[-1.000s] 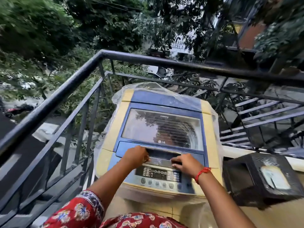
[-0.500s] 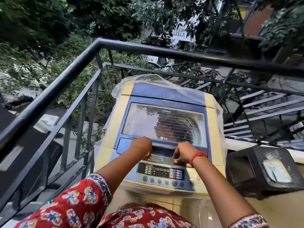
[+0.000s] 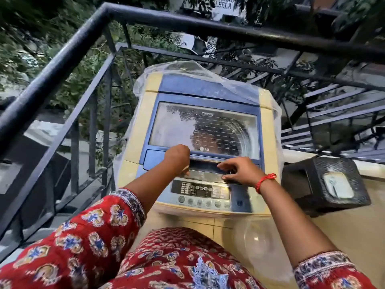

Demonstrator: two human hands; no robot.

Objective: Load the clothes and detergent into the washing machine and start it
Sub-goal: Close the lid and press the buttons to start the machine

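— Where do we stand with the washing machine (image 3: 200, 130)?

— It sits in the corner of the black railing (image 3: 62, 65), top-loading, cream sides and a blue top, with clear plastic sheeting (image 3: 183, 68) draped over its back edge. Its lid (image 3: 205, 130) lies flat and closed; through the glass we see the drum and a reflection.

— And our hands?

— Both are at the lid's front edge, on the recessed handle strip (image 3: 205, 164) between the glass and the control panel (image 3: 201, 191). Our left hand (image 3: 177, 158) is curled into a fist at the left end of the strip, fingers tucked under and gripping it. Our right hand (image 3: 239, 170) is at the right end, fingers bent and spread, tips pressed into the recess, thumb on the strip's lower lip; it grips the same strip, more loosely. A red thread bracelet (image 3: 265, 180) circles that wrist.

— The controls?

— The panel lies just nearer us than the hands, with a dark display and a row of round buttons (image 3: 205, 203) along its front. Neither hand touches it.

— Anything else near the machine?

— A black crate-like box (image 3: 325, 184) stands just to its right, with a pale object on top that we cannot identify. We see no clothes or detergent.
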